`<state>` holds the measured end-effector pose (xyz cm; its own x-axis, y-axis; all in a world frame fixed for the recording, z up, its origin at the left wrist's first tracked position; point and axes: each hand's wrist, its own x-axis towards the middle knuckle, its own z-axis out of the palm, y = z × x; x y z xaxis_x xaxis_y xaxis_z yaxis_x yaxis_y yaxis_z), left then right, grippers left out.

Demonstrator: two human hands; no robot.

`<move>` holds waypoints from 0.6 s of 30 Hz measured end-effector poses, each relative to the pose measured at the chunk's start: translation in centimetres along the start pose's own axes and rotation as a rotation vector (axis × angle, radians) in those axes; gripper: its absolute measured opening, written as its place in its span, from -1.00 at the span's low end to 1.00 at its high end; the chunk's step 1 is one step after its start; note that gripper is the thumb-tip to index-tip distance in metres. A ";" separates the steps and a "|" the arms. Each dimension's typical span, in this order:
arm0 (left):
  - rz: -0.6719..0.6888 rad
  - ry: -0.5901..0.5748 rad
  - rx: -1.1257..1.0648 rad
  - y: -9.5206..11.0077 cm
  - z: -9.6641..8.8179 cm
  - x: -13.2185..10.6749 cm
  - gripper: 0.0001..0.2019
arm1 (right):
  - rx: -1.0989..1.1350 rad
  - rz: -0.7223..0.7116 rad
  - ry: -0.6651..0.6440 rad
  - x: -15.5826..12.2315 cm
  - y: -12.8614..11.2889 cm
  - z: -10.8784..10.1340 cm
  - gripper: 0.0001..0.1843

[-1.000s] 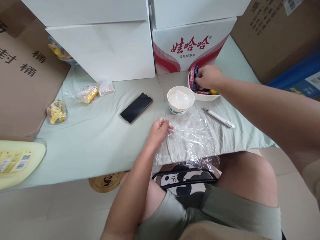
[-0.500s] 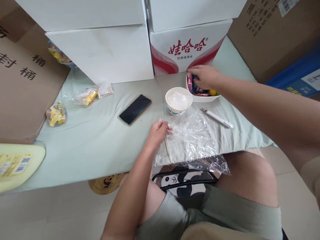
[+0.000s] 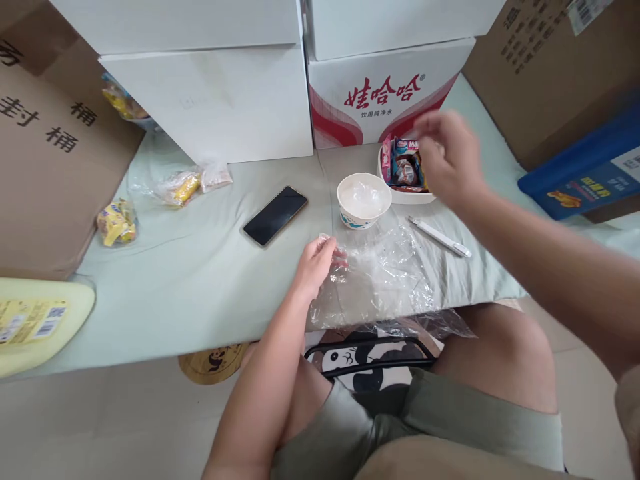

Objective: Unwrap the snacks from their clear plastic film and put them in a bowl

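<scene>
My left hand (image 3: 318, 261) is closed on the edge of a clear plastic bag (image 3: 385, 280), which lies crumpled on the cloth and droops over the front edge. Blurred by motion, my right hand (image 3: 447, 150) hovers just above the right side of a white container (image 3: 410, 198). Wrapped snacks (image 3: 404, 167) in pink, blue and brown packets fill that container. Whether anything is in my right fingers cannot be made out. Left of the container stands a paper bowl (image 3: 364, 217) with clear plastic inside. A white utility knife (image 3: 443, 239) lies in front of the container.
A black phone (image 3: 276, 215) lies left of the bowl. Farther left are a yellow snack packet (image 3: 117, 223) and clear-wrapped pieces (image 3: 183, 189). White cartons (image 3: 215, 107) line the back; brown boxes (image 3: 50, 167) flank the sides. A blue package (image 3: 580, 173) stands at right.
My right hand has lifted from the snacks in the container and moved right, uncovering several packets. My left hand keeps its hold on the bag. The view has shifted slightly.
</scene>
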<state>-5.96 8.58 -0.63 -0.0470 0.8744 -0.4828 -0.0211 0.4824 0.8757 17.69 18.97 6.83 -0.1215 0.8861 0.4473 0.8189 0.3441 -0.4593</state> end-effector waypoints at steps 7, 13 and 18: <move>0.023 -0.021 -0.018 0.7 -0.8 -0.5 -0.73 | 0.149 -0.337 -0.501 -17.8 -0.2 1.2 -0.60; -0.036 0.172 0.169 1.1 -2.8 -0.6 -0.70 | -0.063 -0.292 -0.559 -19.1 0.7 3.2 -0.29; 0.016 0.339 0.292 0.7 -4.4 -0.4 -0.70 | -0.147 -0.276 -0.643 -18.7 1.0 1.9 -0.23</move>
<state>-10.36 8.35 0.22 -0.3709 0.8390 -0.3981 0.2632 0.5060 0.8214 19.73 3.31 -3.44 -0.6048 0.7958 -0.0295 0.7722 0.5770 -0.2660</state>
